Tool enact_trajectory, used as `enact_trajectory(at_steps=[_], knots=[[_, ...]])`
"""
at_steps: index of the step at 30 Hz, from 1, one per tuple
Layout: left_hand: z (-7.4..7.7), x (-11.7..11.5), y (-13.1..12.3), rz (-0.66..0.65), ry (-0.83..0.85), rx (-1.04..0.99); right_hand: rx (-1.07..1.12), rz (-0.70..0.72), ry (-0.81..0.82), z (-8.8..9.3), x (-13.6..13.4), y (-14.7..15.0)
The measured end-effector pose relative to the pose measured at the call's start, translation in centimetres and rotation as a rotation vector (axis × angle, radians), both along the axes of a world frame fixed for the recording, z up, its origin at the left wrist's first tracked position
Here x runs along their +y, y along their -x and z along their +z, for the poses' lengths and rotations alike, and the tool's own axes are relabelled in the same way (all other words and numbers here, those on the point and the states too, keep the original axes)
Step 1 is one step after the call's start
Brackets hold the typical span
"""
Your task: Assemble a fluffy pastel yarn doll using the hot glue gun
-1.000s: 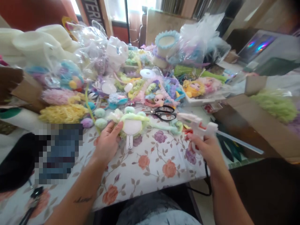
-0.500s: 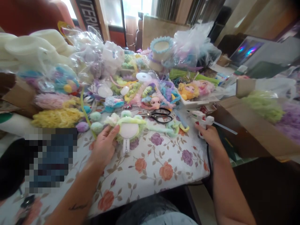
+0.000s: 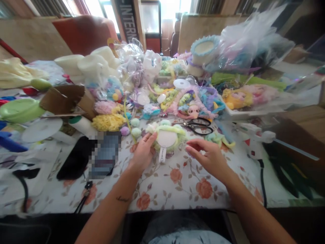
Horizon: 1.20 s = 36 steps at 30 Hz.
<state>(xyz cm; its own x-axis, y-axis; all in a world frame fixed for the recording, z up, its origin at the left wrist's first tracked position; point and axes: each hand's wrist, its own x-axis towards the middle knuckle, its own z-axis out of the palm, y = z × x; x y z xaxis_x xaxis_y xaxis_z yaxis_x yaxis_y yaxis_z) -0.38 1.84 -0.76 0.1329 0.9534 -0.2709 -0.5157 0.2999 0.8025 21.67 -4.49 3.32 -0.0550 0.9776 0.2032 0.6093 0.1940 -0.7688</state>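
My left hand point(image 3: 145, 149) grips the left edge of a round, fluffy green-and-yellow yarn piece point(image 3: 181, 135) with a pale flat disc in its middle. A white fabric label point(image 3: 162, 155) hangs from its lower edge. To its right, my right hand point(image 3: 204, 154) hovers with thumb and fingers apart and nothing between them. Black-handled scissors point(image 3: 201, 126) lie just behind the piece. Farther right a white glue gun point(image 3: 250, 135) rests on the table, a clear glue stick point(image 3: 296, 149) poking out of its rear.
Pom-poms point(image 3: 136, 132) and yellow yarn point(image 3: 108, 124) lie to the left, near a phone point(image 3: 106, 152). A doll head point(image 3: 194, 110) sits among yarn pieces behind the scissors. A tray point(image 3: 243, 114) of dolls and a cardboard box point(image 3: 299, 125) stand at the right. The glue gun's cable point(image 3: 263, 186) runs over the front edge.
My right hand has let go of the glue gun, leaving it on the table, and moved left toward the yarn piece. My left hand keeps its hold. The view has turned left.
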Motion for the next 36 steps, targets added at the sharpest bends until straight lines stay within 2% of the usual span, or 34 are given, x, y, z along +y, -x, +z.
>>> enact_trajectory(at_steps=[3, 5, 10, 13, 19, 27, 36], knots=[[0.3, 0.0, 0.1, 0.007, -0.001, 0.006, 0.014, -0.029, 0.078, -0.7, 2.2, 2.1], [0.5, 0.0, 0.1, 0.010, 0.003, 0.005, 0.101, -0.066, 0.138, -1.4, 2.9, 2.6], [0.8, -0.2, -0.2, 0.008, 0.042, -0.005, 0.661, -0.055, 0.301, -3.3, 3.2, 3.3], [0.7, -0.5, -0.6, -0.038, 0.054, -0.027, 0.857, -0.005, 0.354, -3.5, 2.9, 3.5], [0.5, -1.2, -1.5, -0.100, 0.042, -0.026, 0.921, -0.008, 0.319, -3.6, 2.6, 3.7], [0.5, -1.2, -1.0, -0.135, -0.065, 0.110, 0.912, -0.038, 0.293, -4.6, 2.7, 3.5], [1.2, -1.3, -0.7, -0.102, -0.168, 0.276, 0.882, -0.046, 0.238, -4.9, 2.7, 3.5]])
